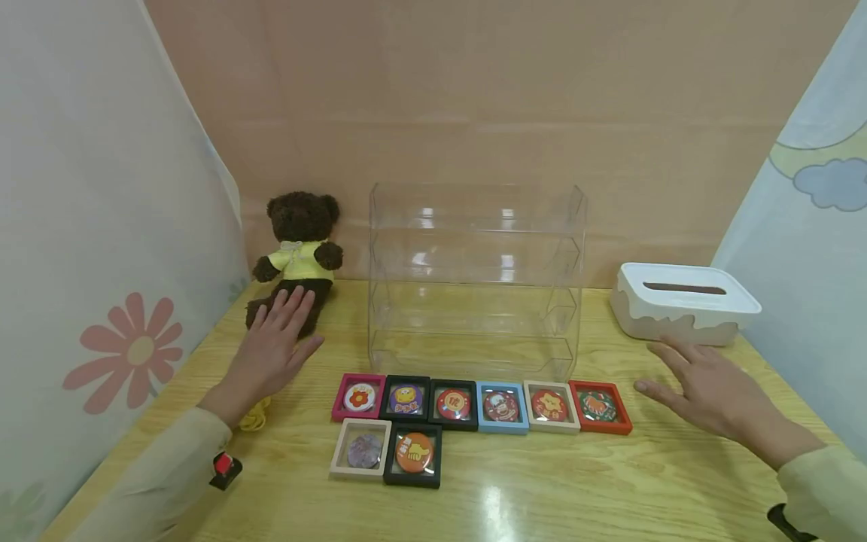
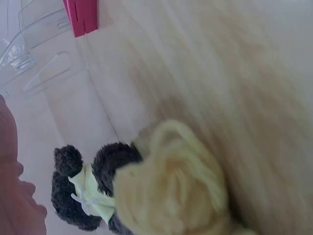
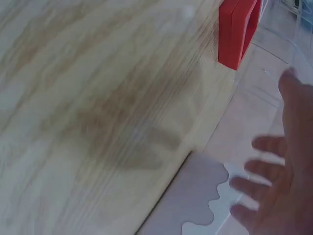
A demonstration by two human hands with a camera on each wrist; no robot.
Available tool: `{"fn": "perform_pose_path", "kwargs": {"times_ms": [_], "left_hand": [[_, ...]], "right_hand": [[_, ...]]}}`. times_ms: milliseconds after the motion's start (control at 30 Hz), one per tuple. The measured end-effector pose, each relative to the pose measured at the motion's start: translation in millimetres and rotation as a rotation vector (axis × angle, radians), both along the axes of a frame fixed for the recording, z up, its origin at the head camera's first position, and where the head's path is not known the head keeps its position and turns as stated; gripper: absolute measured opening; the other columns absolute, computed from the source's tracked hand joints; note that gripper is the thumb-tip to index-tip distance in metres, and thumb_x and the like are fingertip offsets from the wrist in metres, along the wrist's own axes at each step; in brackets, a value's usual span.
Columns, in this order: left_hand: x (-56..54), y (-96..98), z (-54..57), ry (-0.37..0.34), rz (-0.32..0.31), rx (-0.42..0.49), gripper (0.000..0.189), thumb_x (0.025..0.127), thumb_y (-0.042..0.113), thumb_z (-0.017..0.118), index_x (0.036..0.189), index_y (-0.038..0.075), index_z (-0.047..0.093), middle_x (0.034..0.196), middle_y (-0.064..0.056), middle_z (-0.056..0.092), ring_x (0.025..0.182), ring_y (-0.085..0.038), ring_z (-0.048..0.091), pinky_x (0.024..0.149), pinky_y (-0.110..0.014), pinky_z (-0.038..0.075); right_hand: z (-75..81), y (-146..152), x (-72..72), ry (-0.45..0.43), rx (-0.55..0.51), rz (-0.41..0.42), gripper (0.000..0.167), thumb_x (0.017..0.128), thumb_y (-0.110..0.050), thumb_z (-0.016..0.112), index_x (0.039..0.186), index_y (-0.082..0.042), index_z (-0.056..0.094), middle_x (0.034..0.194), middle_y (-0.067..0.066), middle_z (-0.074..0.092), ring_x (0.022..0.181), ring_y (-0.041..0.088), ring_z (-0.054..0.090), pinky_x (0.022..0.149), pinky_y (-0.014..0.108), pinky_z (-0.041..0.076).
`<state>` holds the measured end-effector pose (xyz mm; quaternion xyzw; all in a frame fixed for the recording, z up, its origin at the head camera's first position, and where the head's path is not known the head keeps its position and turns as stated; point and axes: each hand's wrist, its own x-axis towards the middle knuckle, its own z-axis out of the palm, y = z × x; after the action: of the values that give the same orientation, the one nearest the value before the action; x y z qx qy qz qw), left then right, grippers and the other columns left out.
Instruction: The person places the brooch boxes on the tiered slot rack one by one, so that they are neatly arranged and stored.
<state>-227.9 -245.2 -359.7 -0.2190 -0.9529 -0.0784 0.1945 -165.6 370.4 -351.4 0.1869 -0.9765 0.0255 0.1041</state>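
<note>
My left hand is held over the table's left side with fingers extended and nothing in it, overlapping the legs of a brown teddy bear in a yellow top. Beneath that wrist lies a yellow bundle of cord or yarn, large in the left wrist view. On the right, my empty right hand has its fingers spread, just in front of a white tissue box. Between the hands, small framed badges stand in two rows, from a magenta frame to a red frame.
A clear acrylic tiered rack stands behind the badges. Nearer me, a cream frame and a black frame form the short front row. Patterned cloths hang at both sides, and a plain backdrop closes the rear.
</note>
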Motion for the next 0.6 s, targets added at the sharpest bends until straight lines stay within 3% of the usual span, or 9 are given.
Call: {"fn": "perform_pose_path", "kwargs": {"times_ms": [200,400,600], "left_hand": [[-17.2,18.2,1.9,-0.021,-0.141,0.201,0.066,0.102,0.037,0.042,0.153,0.006,0.014,0.154,-0.016,0.018,0.139,-0.035,0.018,0.112,-0.053,0.016],[-38.8,45.8,4.6,-0.056,-0.205,0.346,0.062,0.104,0.035,0.037,0.153,0.007,0.012,0.153,-0.016,0.021,0.136,-0.035,0.027,0.110,-0.052,0.025],[-53.3,67.8,8.0,-0.002,-0.291,0.431,0.059,0.105,0.033,0.034,0.151,0.002,0.016,0.152,-0.015,0.025,0.132,-0.033,0.035,0.106,-0.051,0.031]], "right_hand": [[-7.1,-12.6,1.0,-0.183,-0.186,0.160,0.063,0.085,-0.038,0.071,0.129,0.004,0.054,0.125,0.024,0.054,0.102,0.041,0.057,0.072,0.052,0.053],[-14.3,-15.0,-4.2,-0.388,-0.276,0.230,0.070,0.083,-0.039,0.073,0.131,0.006,0.051,0.124,0.022,0.055,0.101,0.038,0.057,0.075,0.048,0.052],[-18.1,-13.2,-9.7,-0.393,-0.266,0.276,0.071,0.081,-0.039,0.074,0.131,0.006,0.051,0.123,0.021,0.057,0.101,0.040,0.056,0.076,0.048,0.051]]}}
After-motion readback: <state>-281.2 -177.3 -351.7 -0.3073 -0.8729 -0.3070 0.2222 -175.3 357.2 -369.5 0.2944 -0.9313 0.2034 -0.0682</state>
